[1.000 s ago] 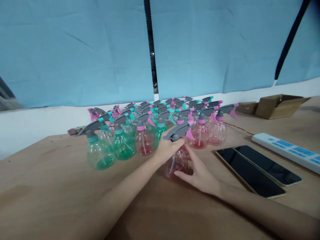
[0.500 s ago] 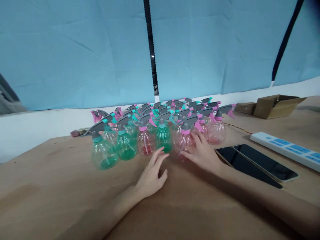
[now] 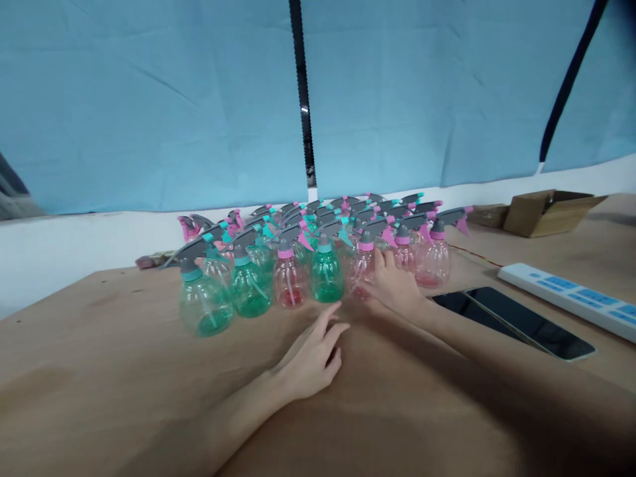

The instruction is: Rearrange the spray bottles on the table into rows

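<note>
In the front row of upright spray bottles stands a clear pink spray bottle [image 3: 362, 270] with a pink collar and grey trigger head. My right hand [image 3: 395, 285] grips it low on its right side, the thumb in front and the fingers around the side. My left hand [image 3: 314, 354] is open above the table, holding nothing, its fingers apart and pointing towards a green spray bottle [image 3: 326, 275]. Further left in this row are a pink bottle [image 3: 289, 281], another green bottle [image 3: 251, 288] and a pale green one [image 3: 206, 305]. Coloured liquid shows in their bottoms.
Several more spray bottles crowd behind the front row on the wooden table [image 3: 124, 371]. To the right lie two dark phones [image 3: 531, 321], a white power strip [image 3: 561, 291] and an open cardboard box [image 3: 541, 212]. Blue cloth [image 3: 199, 99] hangs behind.
My right hand has pushed the pink spray bottle back and slightly left, into line with the front row. My left hand has drifted a little to the right, still empty.
</note>
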### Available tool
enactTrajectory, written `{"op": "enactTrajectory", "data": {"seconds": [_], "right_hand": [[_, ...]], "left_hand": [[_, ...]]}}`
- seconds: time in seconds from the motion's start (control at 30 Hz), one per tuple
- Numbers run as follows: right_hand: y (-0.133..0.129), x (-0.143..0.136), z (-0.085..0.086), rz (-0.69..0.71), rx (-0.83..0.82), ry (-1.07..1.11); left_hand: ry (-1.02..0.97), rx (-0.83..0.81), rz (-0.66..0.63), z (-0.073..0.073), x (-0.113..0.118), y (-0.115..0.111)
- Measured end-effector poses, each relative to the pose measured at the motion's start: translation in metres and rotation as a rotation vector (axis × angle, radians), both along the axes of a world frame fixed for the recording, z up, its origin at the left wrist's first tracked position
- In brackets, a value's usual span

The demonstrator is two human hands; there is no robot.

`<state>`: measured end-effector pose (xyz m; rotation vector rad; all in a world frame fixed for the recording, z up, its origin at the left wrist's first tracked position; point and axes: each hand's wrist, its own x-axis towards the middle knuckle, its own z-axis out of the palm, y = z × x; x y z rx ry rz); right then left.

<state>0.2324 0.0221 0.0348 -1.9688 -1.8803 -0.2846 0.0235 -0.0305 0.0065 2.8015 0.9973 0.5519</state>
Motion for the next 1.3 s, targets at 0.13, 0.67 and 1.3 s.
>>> {"op": "enactTrajectory", "data": {"seconds": [0.13,0.67,1.3], "right_hand": [[0.007,-0.003,-0.005,0.026,0.036,0.009],[-0.048,-0.012,-0.069,0.459,-0.028,0.010],[-0.054,-0.008,-0.057,0.731,-0.168,-0.036]], "left_hand": [[0.008,-0.022,0.010,0.000,0.001,0.000],[0.191,-0.109,0.152,0.000,-0.002,0.001],[0.275,-0.121,0.122,0.003,-0.011,0.007]]}}
